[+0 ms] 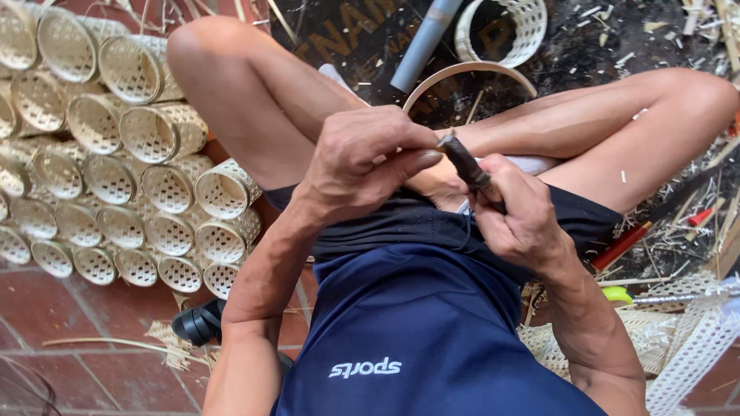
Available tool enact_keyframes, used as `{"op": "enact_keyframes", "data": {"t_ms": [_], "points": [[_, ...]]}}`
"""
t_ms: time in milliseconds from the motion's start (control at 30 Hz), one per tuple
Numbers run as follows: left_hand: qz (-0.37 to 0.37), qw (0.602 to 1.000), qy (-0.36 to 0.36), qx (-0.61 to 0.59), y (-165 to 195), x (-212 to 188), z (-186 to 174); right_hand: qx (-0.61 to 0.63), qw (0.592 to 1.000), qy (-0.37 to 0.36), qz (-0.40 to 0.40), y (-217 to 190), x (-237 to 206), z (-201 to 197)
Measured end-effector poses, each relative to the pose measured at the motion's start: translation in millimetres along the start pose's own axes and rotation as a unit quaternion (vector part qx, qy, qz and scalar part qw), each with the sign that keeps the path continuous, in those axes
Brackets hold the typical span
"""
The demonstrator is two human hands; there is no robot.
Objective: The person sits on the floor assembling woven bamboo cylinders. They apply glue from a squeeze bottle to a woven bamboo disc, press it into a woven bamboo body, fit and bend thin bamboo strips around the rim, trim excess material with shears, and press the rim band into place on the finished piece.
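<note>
Red brick floor point(54, 308) strewn with bamboo shavings lies under a seated person, seen from above with knees drawn up and spread.

Nearest the camera is a navy sports shirt point(416, 339), then black shorts. Just above the lap, the two hands meet. The right hand point(520, 219) is clamped in a fist around the dark wooden handle of a small knife point(466, 166), which angles up and left toward the other hand. The left hand point(362, 158) is curled shut, thumb pressed forward, pinching something thin that I cannot make out; a pale curved bamboo strip point(462, 73) arcs just beyond it, and whether the fingers grip that strip is hidden.

The knife's working end sits right against the left thumb, so a slip could cut the thumb or the bare thigh just behind it. A hard stroke could also split or snap the thin strip.

To the left, many small woven bamboo baskets point(116, 154) lie stacked on their sides. To the right, loose woven mesh point(694, 347) and red-handled tools point(624, 243) lie among scraps. Farther off sit a grey tube point(424, 42) and an open woven ring point(512, 27) on a dark mat.
</note>
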State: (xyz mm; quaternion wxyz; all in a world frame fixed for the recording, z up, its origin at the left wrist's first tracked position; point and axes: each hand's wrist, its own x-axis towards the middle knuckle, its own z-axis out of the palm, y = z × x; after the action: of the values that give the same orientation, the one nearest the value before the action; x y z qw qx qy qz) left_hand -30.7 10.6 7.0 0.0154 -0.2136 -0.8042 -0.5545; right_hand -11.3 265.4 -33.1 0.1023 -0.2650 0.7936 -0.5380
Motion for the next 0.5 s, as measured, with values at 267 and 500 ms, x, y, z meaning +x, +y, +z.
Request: {"op": "enact_keyframes", "data": {"t_ms": [267,500], "points": [[-0.123,0.991,0.045,-0.019,-10.6,-6.2,20.4,-0.172,0.982,0.029,-0.069,10.4,-8.5,-26.8],[-0.256,0.875,0.127,-0.391,-29.1,-25.3,23.1,-0.452,0.880,0.121,0.082,170.5,-10.1,-142.2]]}}
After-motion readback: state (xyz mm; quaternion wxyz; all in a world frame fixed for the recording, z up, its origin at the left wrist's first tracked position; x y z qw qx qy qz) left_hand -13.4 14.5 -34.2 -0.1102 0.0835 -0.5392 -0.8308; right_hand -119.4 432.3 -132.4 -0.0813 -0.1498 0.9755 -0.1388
